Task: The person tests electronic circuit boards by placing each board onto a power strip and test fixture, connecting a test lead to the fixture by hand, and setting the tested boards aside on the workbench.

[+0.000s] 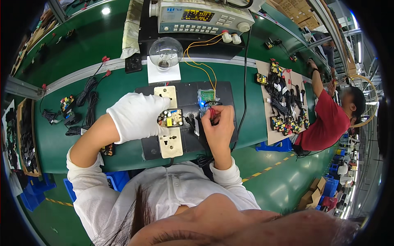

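My left hand, in a white glove, is closed around the edge of a small circuit board with a yellow component. That board lies across the middle of a cream socket strip. My bare right hand pinches a red plug just below a small green terminal board. Whether the plug touches the terminal board's blue part cannot be made out. Between my hands a black cable end lies by the circuit board. All of this rests on a black base plate.
Behind the plate stand a clear glass bulb and a bench meter with yellow wires. Cabled boards lie on cardboard at right; black cable coils lie at left. A co-worker in a red shirt sits at right.
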{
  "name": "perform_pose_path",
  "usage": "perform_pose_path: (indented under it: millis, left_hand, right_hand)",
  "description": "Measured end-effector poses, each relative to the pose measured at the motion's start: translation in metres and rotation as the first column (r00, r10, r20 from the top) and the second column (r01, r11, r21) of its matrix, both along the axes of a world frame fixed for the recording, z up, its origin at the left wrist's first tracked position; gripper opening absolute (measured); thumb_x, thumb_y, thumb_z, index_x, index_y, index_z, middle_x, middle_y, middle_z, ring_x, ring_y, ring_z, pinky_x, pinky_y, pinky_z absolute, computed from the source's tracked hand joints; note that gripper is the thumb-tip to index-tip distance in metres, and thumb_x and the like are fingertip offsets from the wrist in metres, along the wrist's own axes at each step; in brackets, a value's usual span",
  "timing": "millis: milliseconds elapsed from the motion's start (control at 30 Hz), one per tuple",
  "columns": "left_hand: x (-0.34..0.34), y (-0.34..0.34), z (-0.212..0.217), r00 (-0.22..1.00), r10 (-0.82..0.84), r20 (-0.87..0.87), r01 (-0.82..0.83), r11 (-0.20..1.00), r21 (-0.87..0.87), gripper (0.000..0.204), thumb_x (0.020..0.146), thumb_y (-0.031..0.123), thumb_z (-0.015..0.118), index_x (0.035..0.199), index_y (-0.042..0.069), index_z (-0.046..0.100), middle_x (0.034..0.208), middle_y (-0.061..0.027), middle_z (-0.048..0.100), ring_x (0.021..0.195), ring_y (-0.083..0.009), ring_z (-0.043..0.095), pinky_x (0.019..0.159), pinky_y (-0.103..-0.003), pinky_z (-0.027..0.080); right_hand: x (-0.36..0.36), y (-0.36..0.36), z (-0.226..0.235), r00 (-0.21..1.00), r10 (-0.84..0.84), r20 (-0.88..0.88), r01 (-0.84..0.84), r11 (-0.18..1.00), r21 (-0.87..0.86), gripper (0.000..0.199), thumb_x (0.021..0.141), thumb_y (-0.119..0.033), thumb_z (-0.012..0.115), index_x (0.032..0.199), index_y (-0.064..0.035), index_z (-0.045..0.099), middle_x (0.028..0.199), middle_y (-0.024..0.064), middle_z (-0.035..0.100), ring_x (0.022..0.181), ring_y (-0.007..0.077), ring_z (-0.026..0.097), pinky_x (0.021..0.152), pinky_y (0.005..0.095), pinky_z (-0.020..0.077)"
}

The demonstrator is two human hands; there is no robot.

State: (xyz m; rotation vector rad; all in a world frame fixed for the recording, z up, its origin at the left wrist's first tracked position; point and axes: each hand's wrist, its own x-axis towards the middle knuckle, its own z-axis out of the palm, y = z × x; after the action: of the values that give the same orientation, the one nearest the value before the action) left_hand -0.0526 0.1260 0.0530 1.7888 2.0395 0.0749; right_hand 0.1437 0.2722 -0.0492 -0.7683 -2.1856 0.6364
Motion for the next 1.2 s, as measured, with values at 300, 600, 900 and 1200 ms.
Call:
perform_pose_path:
  millis: [300,600,900,1200]
  left_hand:
    - [0.0,0.0,0.002,1.0,0.016,-0.009,-0.016,1.0,-0.026,0.049,0.079,0.045,0.077,0.099,0.005,0.058,0.093,-0.0158,0.069,0.086,-0.0359,0.069,0.075,-0.044,0.055]
    - [0.003,-0.003,0.0,0.999,0.022,-0.024,-0.022,1.0,-0.004,0.047,0.08,0.044,0.076,0.098,0.004,0.058,0.091,-0.0158,0.069,0.085,-0.0356,0.069,0.075,-0.044,0.055]
    - [0.027,-0.008,-0.022,0.977,0.146,-0.152,-0.098,0.953,0.288,0.049,0.078,0.051,0.074,0.088,0.006,0.058,0.075,-0.0132,0.066,0.068,-0.0318,0.067,0.064,-0.042,0.053]
    - [0.08,-0.009,0.006,0.966,0.232,-0.118,-0.132,0.827,0.546,0.054,0.068,0.053,0.084,0.089,0.007,0.067,0.068,-0.0106,0.064,0.059,-0.0298,0.064,0.055,-0.039,0.05]
  right_hand:
    - [0.0,0.0,-0.001,1.0,0.016,-0.01,-0.016,1.0,-0.005,0.022,0.081,-0.001,0.071,0.097,-0.003,0.056,0.087,0.0079,0.052,0.063,0.0182,0.059,0.056,0.0318,0.0505]
    - [0.001,0.005,-0.005,0.994,0.061,-0.087,-0.068,0.995,-0.08,0.024,0.081,0.001,0.072,0.1,-0.0028,0.057,0.086,0.0052,0.052,0.063,0.0127,0.056,0.056,0.026,0.0462]
    - [0.063,0.032,0.019,0.764,-0.064,-0.643,-0.557,0.437,-0.706,0.009,0.094,-0.005,0.06,0.102,-0.0007,0.059,0.093,0.0089,0.063,0.062,0.0053,0.045,0.055,0.0188,0.0339]
    - [0.122,0.008,0.049,0.558,0.337,-0.758,-0.807,0.01,-0.59,0.018,0.096,-0.006,0.06,0.112,0.001,0.054,0.105,0.0161,0.062,0.078,0.0164,0.065,0.068,0.0263,0.0529]
